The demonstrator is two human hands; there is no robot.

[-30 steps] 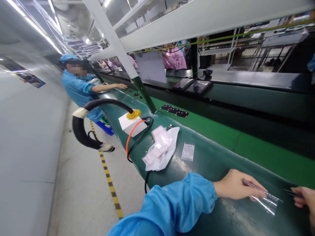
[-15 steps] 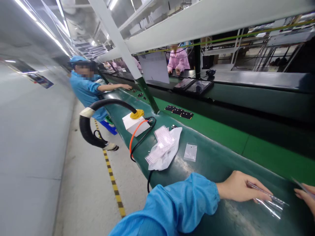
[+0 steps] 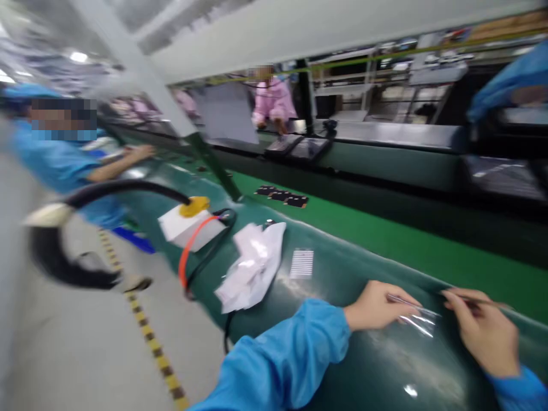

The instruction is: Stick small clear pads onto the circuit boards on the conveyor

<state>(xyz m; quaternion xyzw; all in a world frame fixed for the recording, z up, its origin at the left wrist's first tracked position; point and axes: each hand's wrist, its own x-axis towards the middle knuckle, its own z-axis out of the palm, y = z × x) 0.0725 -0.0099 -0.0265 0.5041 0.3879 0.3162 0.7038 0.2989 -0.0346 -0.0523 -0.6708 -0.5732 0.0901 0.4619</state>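
While we hold clear film strip (image 3: 415, 315) under curled left hand (image 3: 374, 305), resting on dark green belt (image 3: 342, 274), right hand (image 3: 482, 328) closes finger and thumb on thin pointed tool (image 3: 475, 299), blurred, just beside film. Beyond lie dotted sheet (image 3: 302, 263), well apart from both hands, crumpled white bag (image 3: 250, 268), white box (image 3: 190, 225); farther, co-worker's forearm (image 3: 117, 168), person in pink smock (image 3: 272, 103).

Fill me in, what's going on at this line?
A person's left hand holds a clear plastic film against the dark green belt, while the right hand grips what look like tweezers just beside it. Farther along the belt lie a crumpled white bag and a small perforated sheet. A co-worker in blue reaches over the belt, and a co-worker in pink stands across the line.
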